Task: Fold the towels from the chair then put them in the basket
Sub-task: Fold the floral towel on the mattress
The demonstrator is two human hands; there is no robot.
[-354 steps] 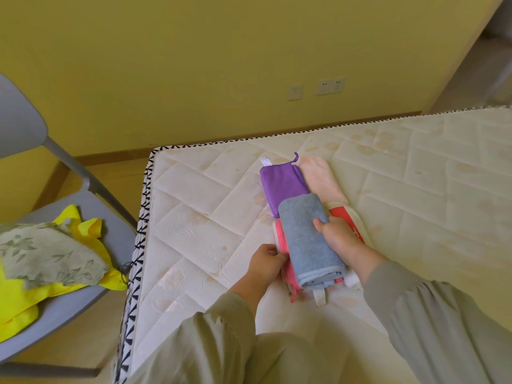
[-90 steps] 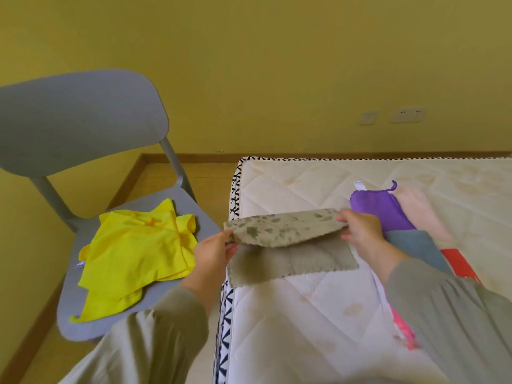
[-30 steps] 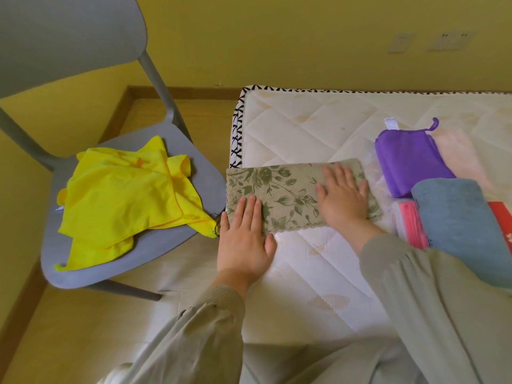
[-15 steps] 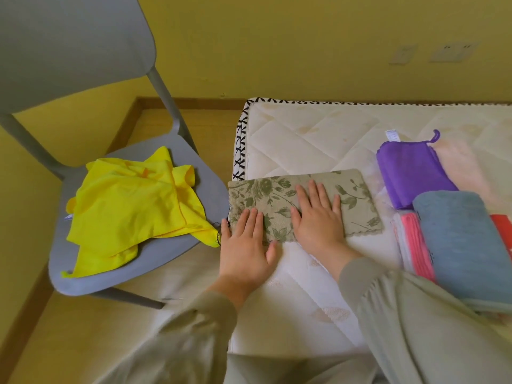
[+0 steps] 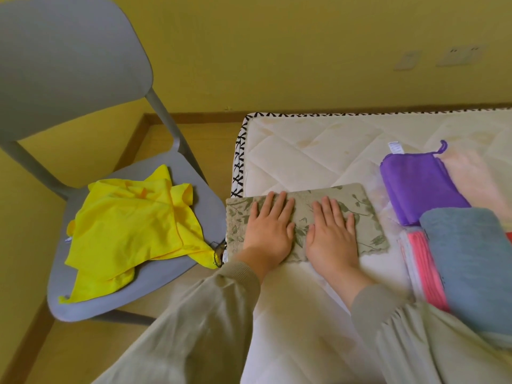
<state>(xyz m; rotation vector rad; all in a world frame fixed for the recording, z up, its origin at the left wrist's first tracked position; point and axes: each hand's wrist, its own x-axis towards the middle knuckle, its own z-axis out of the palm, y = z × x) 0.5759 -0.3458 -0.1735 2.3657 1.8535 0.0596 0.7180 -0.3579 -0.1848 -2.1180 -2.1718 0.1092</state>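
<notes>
Pressing a folded floral towel flat on a quilted white mattress with both palms, fingers straight and held close together, curled round nothing. Left hand planted on the towel's left half, right hand just beside it over the middle, thumbs nearly meeting, heel of the right palm reaching past the scalloped near hem onto the bare quilting. Folded into a long olive-green strip with a leaf print, lying crosswise at the mattress's left edge, its left end reaching over the black-and-white trim toward a grey plastic chair. Heaped on the chair's seat, unfolded and crumpled, a bright yellow towel, one corner trailing off the seat's right rim close to the mattress. Gathered to the right of the floral strip, apart from both hands: a folded purple towel with a hanging loop, a pale pink towel just beside it, a thick grey-blue towel lying partly over the purple one's near end, and a pink-and-white folded cloth tucked under the blue one's left side. Loose beige sleeves covering both forearms down to the wrists. Behind it all, a yellow wall with a wooden skirting board and pale socket plates, blurred, at upper right.
</notes>
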